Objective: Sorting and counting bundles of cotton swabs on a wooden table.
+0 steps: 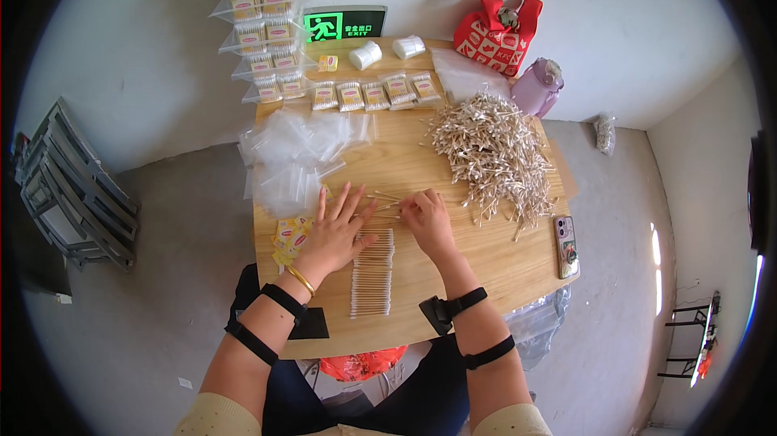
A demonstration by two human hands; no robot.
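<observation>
A neat column of cotton swabs [371, 281] lies side by side on the wooden table in front of me. My left hand [333, 232] is spread flat at the column's upper left, its thumb over the top swabs. Close by on the right, my right hand [429, 224] has its fingers pinched together at the end of a swab. A few loose cotton swabs [387, 196] lie crosswise between the two hands. Small yellow cards [290, 235] lie left of my left hand, partly hidden by it. A large heap of cotton swabs [492, 157] rises beyond my right hand.
Clear plastic bags [291, 157] are piled at the left. Filled swab packs [374, 95] line the back, beside a tall stack of packs [263, 27]. White rolls [366, 55], a red bag [498, 35], a purple bottle [537, 88] and a phone [566, 247] stand or lie around the edges.
</observation>
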